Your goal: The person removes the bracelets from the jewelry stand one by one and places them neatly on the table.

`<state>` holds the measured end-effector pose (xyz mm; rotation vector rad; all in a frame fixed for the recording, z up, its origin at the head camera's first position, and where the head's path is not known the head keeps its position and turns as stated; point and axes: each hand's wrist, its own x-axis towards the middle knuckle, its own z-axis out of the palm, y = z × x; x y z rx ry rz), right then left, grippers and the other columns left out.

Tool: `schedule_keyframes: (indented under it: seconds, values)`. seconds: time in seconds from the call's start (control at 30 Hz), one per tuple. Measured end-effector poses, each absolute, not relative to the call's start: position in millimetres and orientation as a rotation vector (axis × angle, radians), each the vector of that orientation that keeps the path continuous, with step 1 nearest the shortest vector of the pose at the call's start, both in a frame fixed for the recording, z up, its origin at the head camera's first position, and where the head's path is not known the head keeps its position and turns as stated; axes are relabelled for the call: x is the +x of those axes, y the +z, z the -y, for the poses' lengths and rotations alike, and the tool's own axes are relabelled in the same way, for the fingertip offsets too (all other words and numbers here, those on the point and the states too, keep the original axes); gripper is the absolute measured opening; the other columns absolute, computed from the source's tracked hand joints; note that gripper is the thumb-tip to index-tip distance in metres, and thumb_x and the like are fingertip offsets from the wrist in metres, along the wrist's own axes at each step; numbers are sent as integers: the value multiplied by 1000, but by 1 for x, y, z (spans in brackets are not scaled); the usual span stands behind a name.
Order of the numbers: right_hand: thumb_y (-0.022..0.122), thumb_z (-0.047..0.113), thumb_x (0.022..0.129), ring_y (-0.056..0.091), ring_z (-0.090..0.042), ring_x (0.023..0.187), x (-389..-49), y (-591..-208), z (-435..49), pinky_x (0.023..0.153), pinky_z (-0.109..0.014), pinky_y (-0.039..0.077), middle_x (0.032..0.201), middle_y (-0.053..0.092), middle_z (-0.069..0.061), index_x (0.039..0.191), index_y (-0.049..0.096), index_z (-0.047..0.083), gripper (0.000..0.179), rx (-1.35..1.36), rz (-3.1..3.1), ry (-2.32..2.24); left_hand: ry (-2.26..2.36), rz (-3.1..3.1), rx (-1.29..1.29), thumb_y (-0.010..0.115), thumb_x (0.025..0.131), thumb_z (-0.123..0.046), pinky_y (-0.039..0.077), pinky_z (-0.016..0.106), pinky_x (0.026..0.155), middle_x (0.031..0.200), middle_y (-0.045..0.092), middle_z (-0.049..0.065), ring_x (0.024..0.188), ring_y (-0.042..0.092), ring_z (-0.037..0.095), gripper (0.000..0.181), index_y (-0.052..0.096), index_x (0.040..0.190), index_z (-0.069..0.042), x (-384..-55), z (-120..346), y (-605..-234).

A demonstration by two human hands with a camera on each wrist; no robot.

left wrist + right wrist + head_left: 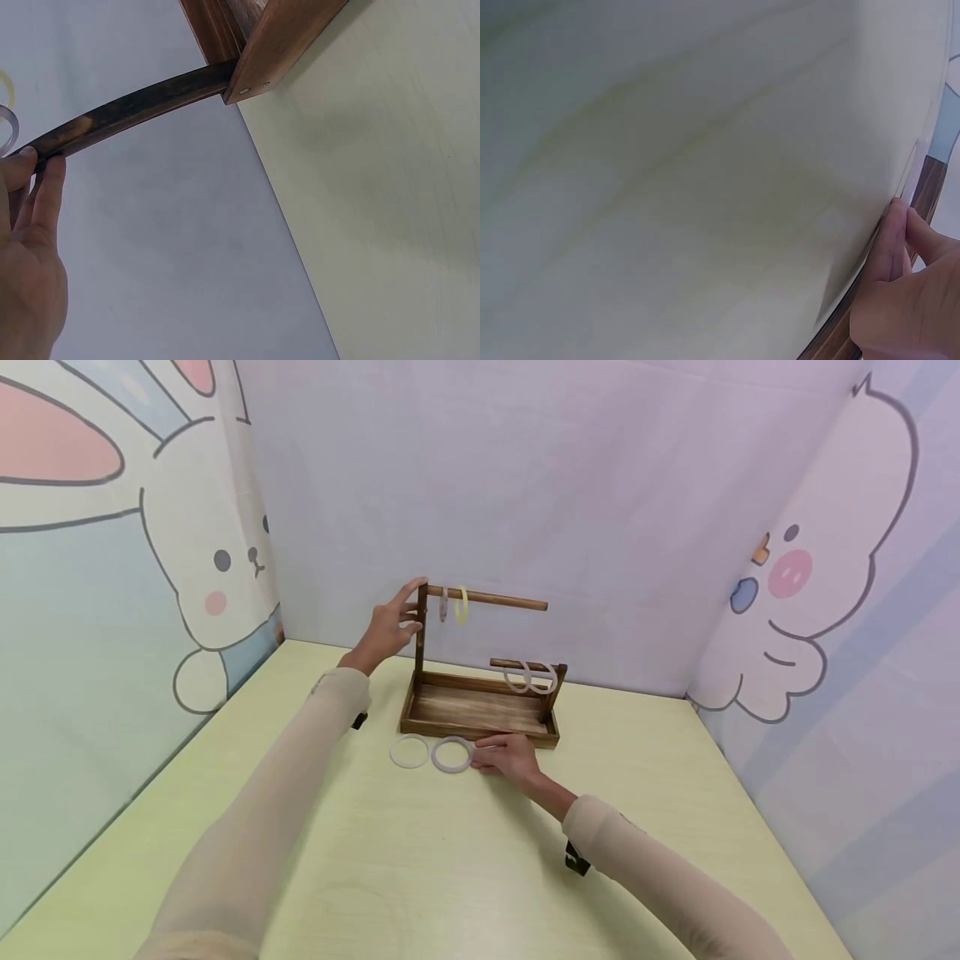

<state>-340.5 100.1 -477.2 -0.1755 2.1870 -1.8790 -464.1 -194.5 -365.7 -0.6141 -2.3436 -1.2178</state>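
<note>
A brown wooden bangle stand (480, 732) with a tray base stands on the table. My left hand (390, 628) pinches the top of its tall post (135, 107) between thumb and fingers. In front of the tray lie a white bangle (392, 757) and, beside it, a pale lavender bangle (437, 766). The thumb and fingers of my right hand (510, 758) pinch the lavender bangle's right edge; the right wrist view shows the fingertips together at its rim. On the upper bar hang a purplish bangle (443, 604) and a yellow bangle (465, 606).
Two pale pinkish bangles (555, 680) hang from the stand's short lower bar (501, 662). The pale yellow table (420, 860) runs back to a plain light curtain (525, 485), with cartoon-printed curtains at both sides.
</note>
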Motion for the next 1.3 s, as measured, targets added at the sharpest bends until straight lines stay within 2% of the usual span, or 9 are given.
schedule_keyframes:
  seconds: [0.2, 0.43, 0.57, 0.73, 0.97, 1.1, 1.3]
  values:
    - [76, -2, 92, 77, -35, 93, -340, -478, -100, 83, -41, 64, 105, 74, -30, 121, 69, -15, 32, -175, -2199, -1890, -1224, 2335, -618, 65, 97, 12, 58, 49, 98, 143, 60, 25, 126, 64, 36, 91, 30, 162, -41, -465, 194, -365]
    - [77, -3, 91, 79, -22, 78, -341, -481, -100, 72, -31, 65, 94, 77, -23, 115, 72, -14, 27, -172, -2247, -1914, -1232, 2331, -630, 65, 97, 11, 58, 49, 97, 143, 59, 27, 127, 64, 37, 92, 30, 162, -43, -466, 193, -363]
    - [78, -3, 90, 78, -21, 77, -342, -481, -101, 71, -30, 64, 91, 78, -21, 115, 72, -14, 28, -167, -2262, -1922, -1253, 2332, -630, 65, 97, 11, 58, 49, 98, 144, 59, 26, 127, 64, 36, 91, 30, 162, -43, -467, 193, -362]
    - [81, -2, 88, 78, -20, 77, -342, -483, -102, 71, -29, 64, 91, 78, -20, 115, 73, -12, 30, -155, -2263, -1905, -1265, 2345, -610, 64, 98, 10, 58, 50, 97, 143, 59, 26, 128, 63, 37, 88, 31, 163, -38, -466, 195, -364]
    - [79, -2, 90, 79, -21, 80, -343, -484, -103, 74, -30, 64, 95, 78, -22, 116, 73, -13, 29, -179, -2225, -1913, -1267, 2340, -613, 64, 98, 9, 58, 48, 98, 143, 60, 25, 128, 63, 36, 91, 29, 161, -47, -466, 197, -367]
    - [78, -2, 91, 79, -26, 83, -343, -485, -102, 75, -32, 64, 97, 77, -25, 116, 71, -14, 29, -192, -2215, -1926, -1260, 2341, -614, 64, 98, 8, 58, 47, 97, 143, 60, 25, 128, 63, 35, 91, 29, 160, -48, -467, 197, -367]
    - [77, -2, 91, 79, -31, 86, -343, -483, -102, 76, -35, 65, 100, 76, -28, 116, 71, -15, 28, -203, -2214, -1915, -1257, 2347, -621, 64, 98, 9, 59, 49, 96, 144, 59, 26, 128, 63, 37, 88, 30, 163, -37, -465, 198, -366]
